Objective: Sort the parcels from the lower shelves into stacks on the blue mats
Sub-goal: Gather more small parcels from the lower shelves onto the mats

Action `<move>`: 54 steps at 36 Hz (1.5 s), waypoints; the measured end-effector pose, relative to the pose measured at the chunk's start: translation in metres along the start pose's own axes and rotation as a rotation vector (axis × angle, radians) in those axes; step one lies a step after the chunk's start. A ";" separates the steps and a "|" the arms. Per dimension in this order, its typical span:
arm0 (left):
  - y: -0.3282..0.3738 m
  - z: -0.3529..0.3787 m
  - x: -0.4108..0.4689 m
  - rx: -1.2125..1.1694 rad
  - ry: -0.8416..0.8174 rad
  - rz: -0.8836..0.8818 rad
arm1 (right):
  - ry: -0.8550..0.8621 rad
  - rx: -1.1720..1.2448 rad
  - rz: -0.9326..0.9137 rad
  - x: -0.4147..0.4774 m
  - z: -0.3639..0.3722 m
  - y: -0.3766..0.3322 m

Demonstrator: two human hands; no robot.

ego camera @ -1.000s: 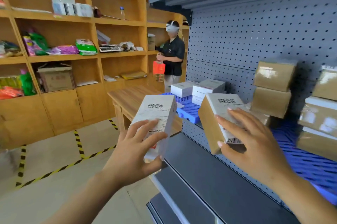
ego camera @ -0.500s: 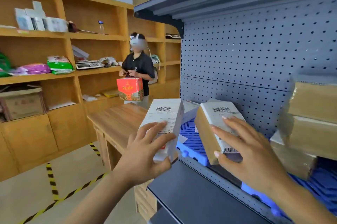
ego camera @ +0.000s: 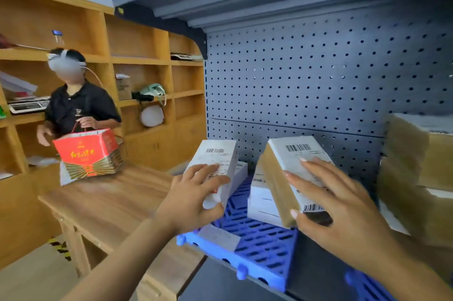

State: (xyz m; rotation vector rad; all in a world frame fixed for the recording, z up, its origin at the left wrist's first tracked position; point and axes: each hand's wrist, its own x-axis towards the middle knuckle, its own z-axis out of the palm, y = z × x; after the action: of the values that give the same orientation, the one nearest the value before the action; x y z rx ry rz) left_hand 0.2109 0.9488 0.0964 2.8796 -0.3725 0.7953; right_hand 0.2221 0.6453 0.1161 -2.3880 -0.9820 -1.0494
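**Operator:** Head view, the only one I have. Over the last second the blue mat (ego camera: 259, 244) has come from further off to right under my reach, and both parcels are now above it. I read that as carry over, placing about to begin.

**Observer:** What is each hand doing?

**Operator:** My left hand (ego camera: 193, 197) is wrapped around the white parcel (ego camera: 215, 168), fingers across the labelled face and thumb low on its near edge. It stands nearly upright, above the mat's left part. My right hand (ego camera: 343, 205) clamps the brown parcel (ego camera: 286, 178), fingers spread over its white label, thumb on the bottom corner. It is tilted, off the mat.

**Observer:** What is already on the mat?

**Operator:** A white box stack (ego camera: 263, 205) sits just behind the brown parcel, partly hidden by it. A loose paper slip (ego camera: 218, 237) lies flat on the mat's near left corner. I cannot tell whether the white parcel touches the boxes behind it.

**Observer:** Anything in the way?

**Operator:** The slip, if I set the white parcel there. To the right, blurred brown boxes (ego camera: 416, 178) are piled near my right wrist, so I judge there is little room on that side. The pegboard wall (ego camera: 318, 80) closes the back. Left of the mat is the wooden table (ego camera: 110, 202), and beyond it a person in a black shirt (ego camera: 78, 107) holds a red gift bag (ego camera: 88, 153), well apart from my hands.
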 end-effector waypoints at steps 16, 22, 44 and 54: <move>-0.068 0.030 0.079 -0.017 -0.277 0.231 | -0.033 -0.223 0.190 0.031 0.019 -0.034; -0.069 0.025 0.086 -0.015 -0.304 0.320 | -0.040 -0.269 0.255 0.035 0.016 -0.050; 0.098 -0.034 0.070 -0.729 0.066 0.653 | 0.196 -0.364 0.255 0.018 -0.070 -0.081; 0.178 -0.051 0.083 -0.836 0.189 0.592 | 0.268 -0.348 0.165 -0.003 -0.138 -0.035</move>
State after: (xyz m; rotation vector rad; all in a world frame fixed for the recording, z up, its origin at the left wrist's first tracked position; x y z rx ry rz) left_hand 0.2073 0.7704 0.1935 1.9019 -1.2198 0.7272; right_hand 0.1262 0.5911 0.2069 -2.4495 -0.5344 -1.5279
